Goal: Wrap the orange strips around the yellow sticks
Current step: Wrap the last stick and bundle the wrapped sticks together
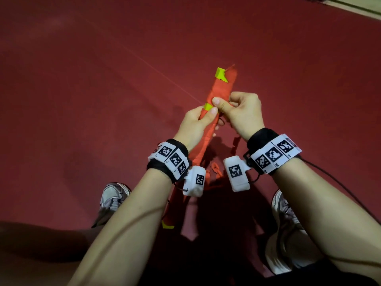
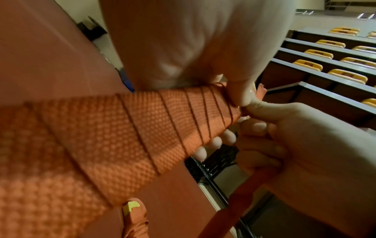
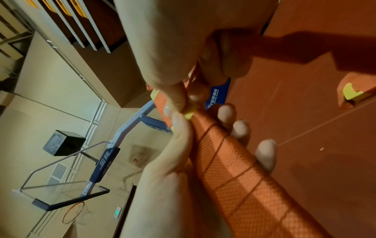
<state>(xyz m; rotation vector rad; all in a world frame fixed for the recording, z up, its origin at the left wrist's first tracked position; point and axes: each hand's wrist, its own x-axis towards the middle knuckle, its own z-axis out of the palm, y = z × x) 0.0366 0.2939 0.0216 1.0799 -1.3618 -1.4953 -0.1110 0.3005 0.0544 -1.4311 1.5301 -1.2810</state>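
The yellow stick (image 1: 208,106) was up in the air over the red floor (image 1: 82,79), between the two hands. It was long and thin. It pointed away from the person, with its far tip (image 1: 221,74) up and its near end (image 1: 167,225) down low by the left shoe (image 1: 114,196).

The left hand (image 1: 195,124) had its fingers curled right around the stick, on the part already covered. Its thumb pressed just below a small bare yellow spot.

The right hand (image 1: 241,114) was touching the left hand, on the other side of the stick. Its thumb and fingers pinched the orange strip (image 1: 218,89) tight against the stick, just above that yellow spot. Loose strip hung down below the right hand.

The strip went round and round the stick in slanted turns (image 2: 142,136), both above and below the bare spot.

I think the next turn should cover that yellow spot. It sat right between the two thumbs, so both hands were close. The right hand held the strip, so it would likely pull it across the stick, not along it.
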